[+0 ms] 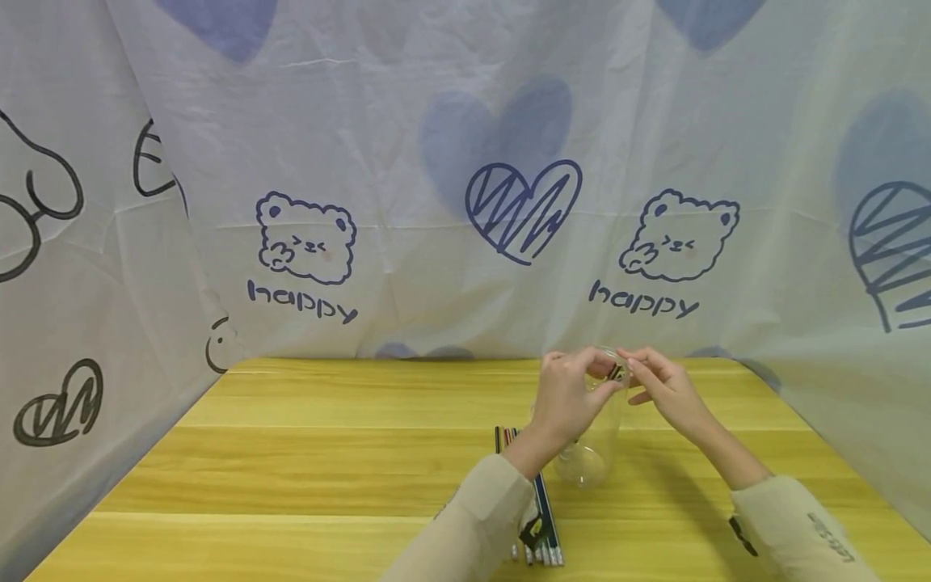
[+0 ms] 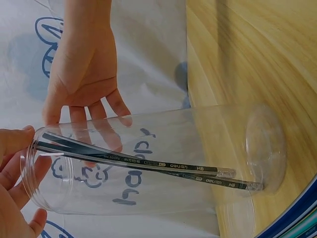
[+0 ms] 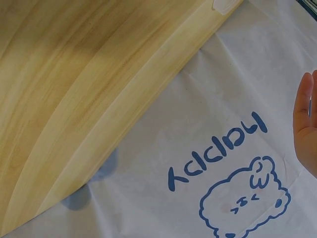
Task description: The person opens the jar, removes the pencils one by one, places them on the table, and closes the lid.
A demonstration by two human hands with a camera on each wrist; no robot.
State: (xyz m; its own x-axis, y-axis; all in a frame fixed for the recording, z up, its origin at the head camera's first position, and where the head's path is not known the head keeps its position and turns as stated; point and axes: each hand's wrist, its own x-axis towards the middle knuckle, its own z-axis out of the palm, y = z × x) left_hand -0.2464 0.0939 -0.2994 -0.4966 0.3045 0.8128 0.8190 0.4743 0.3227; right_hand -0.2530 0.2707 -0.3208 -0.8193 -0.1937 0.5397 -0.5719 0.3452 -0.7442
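Observation:
A clear, tall jar stands upright, with two dark striped pencils inside, eraser ends down. My left hand grips the jar's rim, fingers and thumb around the mouth. On the other side, my right hand has its index finger and thumb right at the rim; its other fingers extend loosely behind the jar wall in the left wrist view. Several more pencils lie side by side on the table, partly hidden under my left forearm. The right wrist view catches only some fingers at its edge.
The yellow wood-grain table ends at a white cloth backdrop printed with hearts and bears. More cloth hangs on both sides. A clear round piece shows beside the jar's base in the left wrist view.

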